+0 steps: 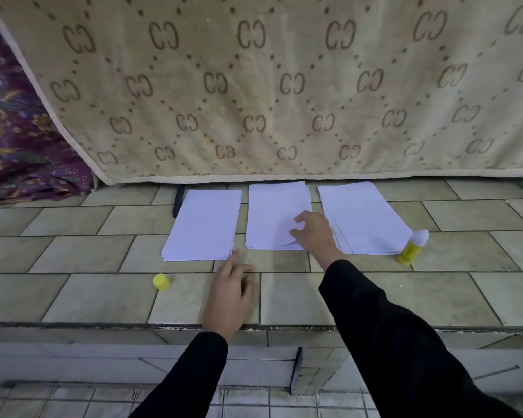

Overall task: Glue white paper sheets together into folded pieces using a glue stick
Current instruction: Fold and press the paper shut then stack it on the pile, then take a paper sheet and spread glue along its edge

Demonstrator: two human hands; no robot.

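Three stacks of white paper lie side by side on a tiled ledge: a left stack [204, 224], a middle stack [272, 212] and a right stack [364, 215]. My right hand [314, 233] pinches the near right corner of the top sheet of the middle stack, and that corner curls up. My left hand [230, 294] hovers with relaxed fingers over the tiles just in front of the left stack, holding nothing. An uncapped yellow glue stick [412, 248] stands upright at the near right corner of the right stack. Its yellow cap [161, 282] lies on the tiles to the left.
A beige patterned blanket [254, 86] hangs just behind the papers. Purple patterned cloth [18, 140] lies at the far left. A dark flat object [178, 203] pokes out behind the left stack. The ledge's front edge [103, 325] drops to a tiled step below.
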